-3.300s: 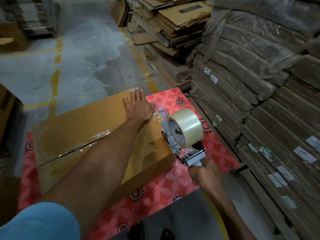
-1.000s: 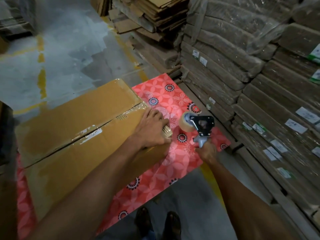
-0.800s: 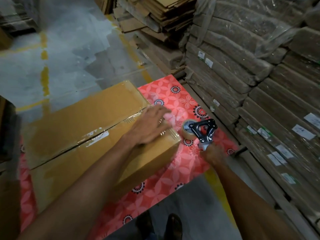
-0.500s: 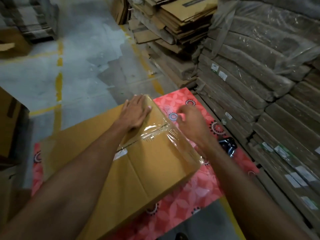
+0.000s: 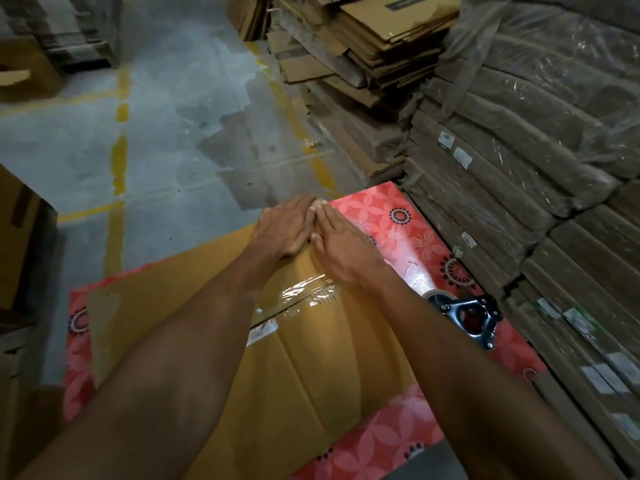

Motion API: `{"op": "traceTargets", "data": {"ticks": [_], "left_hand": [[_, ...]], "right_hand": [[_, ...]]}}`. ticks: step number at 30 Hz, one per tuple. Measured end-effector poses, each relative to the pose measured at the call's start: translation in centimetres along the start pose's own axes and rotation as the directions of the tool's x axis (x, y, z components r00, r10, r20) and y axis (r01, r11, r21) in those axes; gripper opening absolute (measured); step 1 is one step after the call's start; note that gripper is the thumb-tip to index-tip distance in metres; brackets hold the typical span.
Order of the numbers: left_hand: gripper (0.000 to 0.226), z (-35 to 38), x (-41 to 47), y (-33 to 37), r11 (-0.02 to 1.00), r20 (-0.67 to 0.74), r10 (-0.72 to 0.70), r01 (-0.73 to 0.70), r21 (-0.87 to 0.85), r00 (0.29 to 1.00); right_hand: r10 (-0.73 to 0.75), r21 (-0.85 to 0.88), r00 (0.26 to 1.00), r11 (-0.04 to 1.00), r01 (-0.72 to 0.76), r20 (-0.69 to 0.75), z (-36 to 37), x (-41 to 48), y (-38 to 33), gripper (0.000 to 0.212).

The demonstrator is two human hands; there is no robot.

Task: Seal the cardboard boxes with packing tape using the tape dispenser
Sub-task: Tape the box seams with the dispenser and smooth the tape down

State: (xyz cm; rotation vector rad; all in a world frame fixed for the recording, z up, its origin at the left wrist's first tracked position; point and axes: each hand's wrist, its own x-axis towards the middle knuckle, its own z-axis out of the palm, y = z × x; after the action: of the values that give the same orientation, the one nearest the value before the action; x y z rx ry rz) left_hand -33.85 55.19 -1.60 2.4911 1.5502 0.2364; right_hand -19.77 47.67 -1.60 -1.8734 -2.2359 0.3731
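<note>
Cardboard under both palms, dispenser lying on the mat

We have both hands flat on the far end of the cardboard box (image 5: 311, 368). Our left hand (image 5: 282, 230) and right hand (image 5: 341, 249) lie side by side, touching along their inner edges, fingers straight and reaching to the box's far edge. Neither hand grips anything; the palms and fingers simply press on the top face. Just behind our right wrist, a strip of clear packing tape (image 5: 308, 296) crosses the box, shiny and a little wrinkled, lying over the seam. A small white label (image 5: 265, 329) sits on the box close to that strip, by our left forearm.

The box rests on a red flowered mat (image 5: 391, 216) spread over the grey concrete floor (image 5: 173, 133). The tape dispenser (image 5: 467, 315) lies on the mat to the right of the box, beside our right forearm and apart from both hands.

Beyond the mat's right edge stand plastic-wrapped bundles (image 5: 536, 133), with a stack of flattened cartons (image 5: 363, 46) farther back. Worn yellow lines (image 5: 119, 157) mark the floor.
</note>
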Motion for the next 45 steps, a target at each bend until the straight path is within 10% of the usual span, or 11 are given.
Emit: {"op": "traceTargets", "data": {"ticks": [15,33,39,45], "left_hand": [[0.072,1.9,-7.1,4.9,0.957,0.147,0.209,-0.233,0.172,0.967],[0.073,2.4,-12.3,11.1,0.994,0.085,-0.094,0.089,0.063,0.992],[0.073,0.5,-17.6,3.2,0.964,0.064,-0.235,0.225,0.143,0.970],[0.089,-4.5,-23.9,-10.0,0.856,0.079,-0.516,0.509,0.092,0.853]], "right_hand": [[0.094,-0.033,0.993,0.995,-0.092,0.074,-0.1,-9.7,1.2,0.065],[0.112,0.118,0.976,0.989,-0.091,-0.184,1.8,-24.4,2.5,0.056],[0.309,0.325,0.907,0.922,-0.211,-0.286,4.1,-27.5,1.7,0.057],[0.453,0.669,0.891,0.662,-0.338,0.001,5.4,-32.0,-8.7,0.083]]}}
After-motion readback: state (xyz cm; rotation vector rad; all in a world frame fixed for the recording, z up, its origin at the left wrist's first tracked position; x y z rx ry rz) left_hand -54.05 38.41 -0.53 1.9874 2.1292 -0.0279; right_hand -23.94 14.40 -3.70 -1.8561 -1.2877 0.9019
